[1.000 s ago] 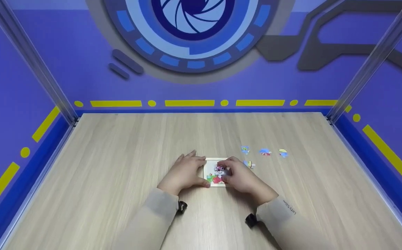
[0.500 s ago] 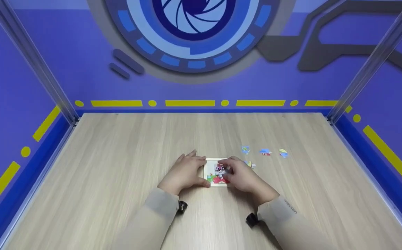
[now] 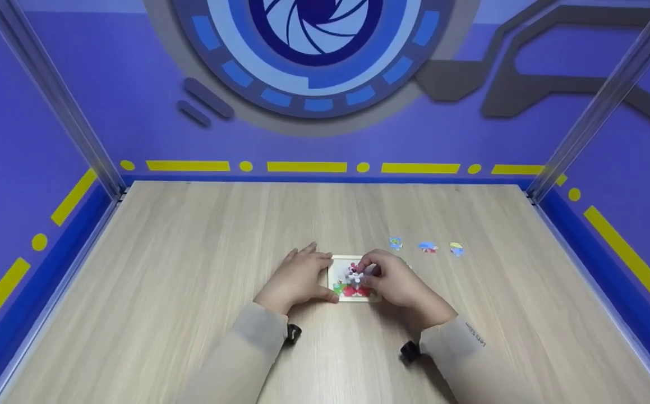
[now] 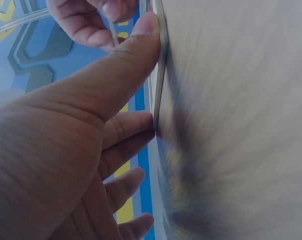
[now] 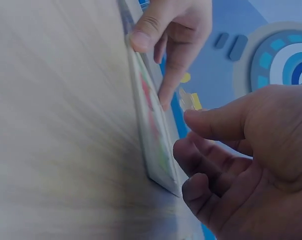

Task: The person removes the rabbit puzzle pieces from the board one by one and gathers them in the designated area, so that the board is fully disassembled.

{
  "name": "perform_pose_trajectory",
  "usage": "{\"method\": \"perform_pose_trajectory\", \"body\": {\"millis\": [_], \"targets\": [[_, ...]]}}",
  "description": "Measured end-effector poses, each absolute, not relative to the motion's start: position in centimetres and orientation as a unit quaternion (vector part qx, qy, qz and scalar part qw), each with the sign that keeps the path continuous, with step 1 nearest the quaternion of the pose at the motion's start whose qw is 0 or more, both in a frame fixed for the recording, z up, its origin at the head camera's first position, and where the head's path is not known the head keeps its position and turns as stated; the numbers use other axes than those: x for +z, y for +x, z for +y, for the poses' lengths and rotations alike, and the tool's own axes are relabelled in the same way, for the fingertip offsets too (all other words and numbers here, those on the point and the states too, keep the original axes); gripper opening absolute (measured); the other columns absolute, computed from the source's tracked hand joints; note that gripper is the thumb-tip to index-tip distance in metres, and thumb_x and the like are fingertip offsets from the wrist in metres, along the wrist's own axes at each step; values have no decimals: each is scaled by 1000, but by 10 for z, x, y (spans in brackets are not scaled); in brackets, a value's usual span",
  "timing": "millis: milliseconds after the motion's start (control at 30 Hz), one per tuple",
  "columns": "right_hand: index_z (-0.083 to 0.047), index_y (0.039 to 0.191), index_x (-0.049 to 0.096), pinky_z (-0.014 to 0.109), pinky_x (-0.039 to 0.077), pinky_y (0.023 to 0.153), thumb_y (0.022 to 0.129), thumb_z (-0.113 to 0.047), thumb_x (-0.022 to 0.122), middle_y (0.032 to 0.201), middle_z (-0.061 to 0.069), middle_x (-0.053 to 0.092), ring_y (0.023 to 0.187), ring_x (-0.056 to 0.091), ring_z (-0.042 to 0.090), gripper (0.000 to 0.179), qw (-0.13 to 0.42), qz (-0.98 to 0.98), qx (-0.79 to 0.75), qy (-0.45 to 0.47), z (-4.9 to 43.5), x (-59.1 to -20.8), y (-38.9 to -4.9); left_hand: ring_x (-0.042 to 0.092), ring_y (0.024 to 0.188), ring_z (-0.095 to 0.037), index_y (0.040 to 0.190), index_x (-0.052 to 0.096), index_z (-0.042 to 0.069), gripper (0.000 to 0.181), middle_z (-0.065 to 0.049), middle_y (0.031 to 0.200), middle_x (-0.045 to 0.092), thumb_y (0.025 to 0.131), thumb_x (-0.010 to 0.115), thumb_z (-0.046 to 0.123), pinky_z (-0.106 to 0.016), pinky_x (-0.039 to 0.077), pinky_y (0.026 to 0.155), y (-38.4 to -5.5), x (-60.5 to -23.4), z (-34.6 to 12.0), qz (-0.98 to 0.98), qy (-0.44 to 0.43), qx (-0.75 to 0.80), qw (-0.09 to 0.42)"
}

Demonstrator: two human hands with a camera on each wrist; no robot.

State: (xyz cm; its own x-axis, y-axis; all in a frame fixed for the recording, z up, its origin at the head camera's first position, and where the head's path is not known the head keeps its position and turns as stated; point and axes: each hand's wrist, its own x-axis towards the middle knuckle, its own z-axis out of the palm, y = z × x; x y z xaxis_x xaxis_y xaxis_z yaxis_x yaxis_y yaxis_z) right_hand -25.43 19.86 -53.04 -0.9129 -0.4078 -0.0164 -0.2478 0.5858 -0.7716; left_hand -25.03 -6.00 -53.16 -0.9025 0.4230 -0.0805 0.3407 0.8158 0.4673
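A shallow puzzle tray (image 3: pixel 353 300) with a pale rim lies on the table, with red and green picture parts along its near side. My left hand (image 3: pixel 298 278) rests at its left side. In the left wrist view the left thumb (image 4: pixel 141 40) presses on the rim of the tray (image 4: pixel 161 80), and the straight index finger touches its edge. My right hand (image 3: pixel 397 280) pinches a jigsaw piece (image 3: pixel 356 279) between thumb and fingers above the tray. The jigsaw piece (image 5: pixel 187 99) is tilted, its pale side showing in the right wrist view.
Three loose jigsaw pieces lie beyond the right hand: a blue one (image 3: pixel 395 242), a blue and red one (image 3: pixel 428 247), and a yellow and blue one (image 3: pixel 456 248). Another is mostly hidden behind that hand. Patterned blue panels (image 3: pixel 325 148) wall the table's back and sides.
My right hand has shifted slightly right and lifted, tilting the jigsaw piece so its pale side shows. My left hand stays at the tray. The loose piece nearest the right hand is now mostly covered.
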Motion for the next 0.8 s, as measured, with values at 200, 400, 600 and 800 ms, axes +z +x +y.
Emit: {"method": "perform_pose_trajectory", "body": {"millis": [200,400,600,800], "targets": [[-14,108,78,24,57,80,104,1,74,133,10,75,99,67,20,15,75,888,-410,-193,215,-521,-254,31,175,-37,157,68,10,89,-3,173,59,84,99,51,-66,21,145,-250,-531,-59,949,195,231,95],[-12,107,83,23,58,86,101,2,76,133,10,78,101,68,18,16,58,887,-418,-189,241,-516,-252,32,175,-38,157,68,9,90,-4,172,60,84,100,49,-66,23,145,-249,-532,-58,949,198,227,94],[-7,106,86,21,57,87,96,3,81,133,15,80,99,68,14,15,20,892,-419,-170,272,-513,-251,32,175,-39,157,68,9,89,-5,172,59,84,100,47,-63,21,146,-249,-532,-59,947,198,235,97],[-8,110,87,20,56,86,97,1,82,133,14,81,99,67,12,17,11,900,-414,-139,297,-517,-257,32,175,-38,157,68,9,89,-5,173,59,84,100,48,-62,20,146,-249,-533,-57,947,196,236,97]]}}
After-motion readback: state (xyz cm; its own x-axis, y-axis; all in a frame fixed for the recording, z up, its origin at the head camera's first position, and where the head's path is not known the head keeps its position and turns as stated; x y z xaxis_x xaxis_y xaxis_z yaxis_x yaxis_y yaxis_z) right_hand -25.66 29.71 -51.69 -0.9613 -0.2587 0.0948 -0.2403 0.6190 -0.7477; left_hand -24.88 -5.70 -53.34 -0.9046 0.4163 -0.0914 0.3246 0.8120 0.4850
